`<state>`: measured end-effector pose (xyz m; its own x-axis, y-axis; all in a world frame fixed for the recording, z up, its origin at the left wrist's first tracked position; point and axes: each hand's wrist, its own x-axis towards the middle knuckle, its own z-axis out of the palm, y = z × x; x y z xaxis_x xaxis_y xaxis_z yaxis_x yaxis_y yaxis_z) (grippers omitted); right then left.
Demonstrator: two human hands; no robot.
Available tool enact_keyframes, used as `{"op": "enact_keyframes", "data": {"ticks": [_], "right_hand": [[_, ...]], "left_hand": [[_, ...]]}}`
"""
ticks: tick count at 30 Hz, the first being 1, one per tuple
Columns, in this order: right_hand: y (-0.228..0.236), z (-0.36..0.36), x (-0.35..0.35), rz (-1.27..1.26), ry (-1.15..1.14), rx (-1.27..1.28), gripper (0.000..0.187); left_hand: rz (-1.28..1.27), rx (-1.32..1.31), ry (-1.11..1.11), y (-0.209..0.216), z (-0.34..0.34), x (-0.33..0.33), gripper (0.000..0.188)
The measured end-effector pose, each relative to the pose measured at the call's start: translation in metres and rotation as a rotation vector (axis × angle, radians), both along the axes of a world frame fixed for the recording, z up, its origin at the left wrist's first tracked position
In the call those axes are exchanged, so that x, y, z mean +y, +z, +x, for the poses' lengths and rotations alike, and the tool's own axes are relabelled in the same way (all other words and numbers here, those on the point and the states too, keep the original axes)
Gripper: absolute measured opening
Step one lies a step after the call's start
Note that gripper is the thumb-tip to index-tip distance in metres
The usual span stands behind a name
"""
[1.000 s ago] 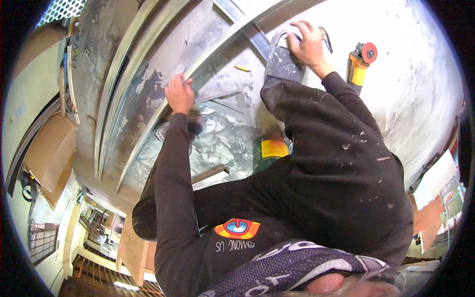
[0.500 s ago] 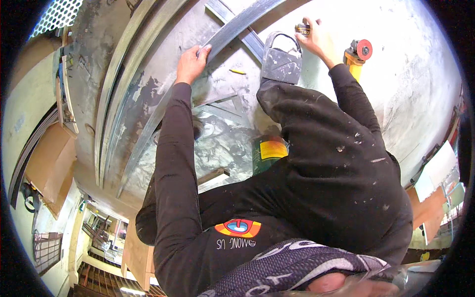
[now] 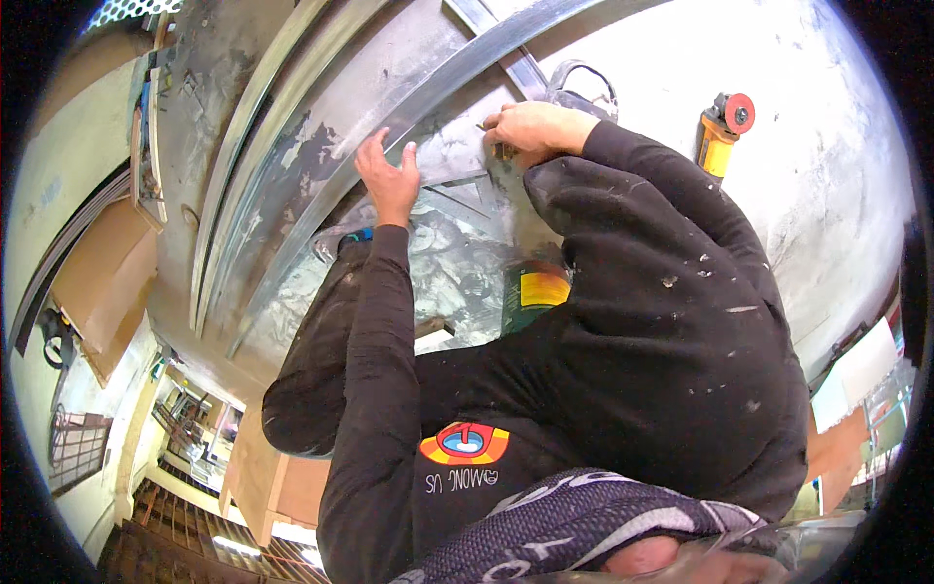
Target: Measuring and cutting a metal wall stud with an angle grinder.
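My left hand (image 3: 391, 177) is open, fingers spread and raised beside a long grey metal bar (image 3: 428, 109). My right hand (image 3: 537, 130) reaches across in front of my shoe (image 3: 584, 83), its fingers closed. A small black and gold tape measure (image 3: 503, 151) shows partly under those fingers. At the fingertips a small yellowish tip (image 3: 482, 127) sticks out; its kind is too small to tell. The shoe is mostly hidden behind my right hand and sleeve. Below my left hand, a flat metal frame piece (image 3: 465, 195) lies on the paint-smeared floor.
A yellow angle grinder with a red disc (image 3: 722, 136) lies to the far right. More long metal bars (image 3: 229, 185) run along the left. A green can with a yellow label (image 3: 537, 290) stands between my legs. Another bar (image 3: 516, 63) crosses under the long one.
My left hand has let go of the long bar. My right hand has moved left and nearer with the tape measure, to where a yellow stick lay; that stick no longer shows on the floor.
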<state>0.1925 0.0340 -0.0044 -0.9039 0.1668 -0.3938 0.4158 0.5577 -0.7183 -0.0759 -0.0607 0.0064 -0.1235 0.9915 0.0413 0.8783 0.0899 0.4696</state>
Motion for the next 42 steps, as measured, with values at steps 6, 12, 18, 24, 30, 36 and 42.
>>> {"op": "enact_keyframes", "data": {"ticks": [6,12,18,24,30,36,42], "right_hand": [[0.01,0.047,-0.023,0.057,-0.49,0.282,0.027],[0.019,0.183,-0.074,0.837,-1.401,-0.056,0.062],[-0.017,0.285,-0.137,0.656,-1.945,-0.829,0.089],[-0.022,0.317,-0.151,-0.181,-1.998,-0.171,0.055],[0.053,0.291,-0.083,-0.953,-1.952,-0.312,0.036],[0.087,0.208,-0.05,-0.582,-1.702,-0.152,0.039],[0.082,0.148,-0.004,-0.462,-1.567,0.13,0.041]], "left_hand": [[-0.148,-0.222,0.076,0.002,-0.003,-0.009,0.029],[-0.098,0.15,-0.025,0.005,-0.025,0.02,0.059],[-0.347,0.145,-0.05,-0.038,-0.04,0.028,0.078],[-0.352,0.055,-0.057,-0.042,0.005,0.045,0.069],[-0.361,0.031,-0.063,-0.026,0.007,0.042,0.07],[-0.388,-0.768,-0.243,0.036,0.151,0.061,0.05],[-0.617,-1.043,-0.32,0.035,0.258,0.059,0.091]]}}
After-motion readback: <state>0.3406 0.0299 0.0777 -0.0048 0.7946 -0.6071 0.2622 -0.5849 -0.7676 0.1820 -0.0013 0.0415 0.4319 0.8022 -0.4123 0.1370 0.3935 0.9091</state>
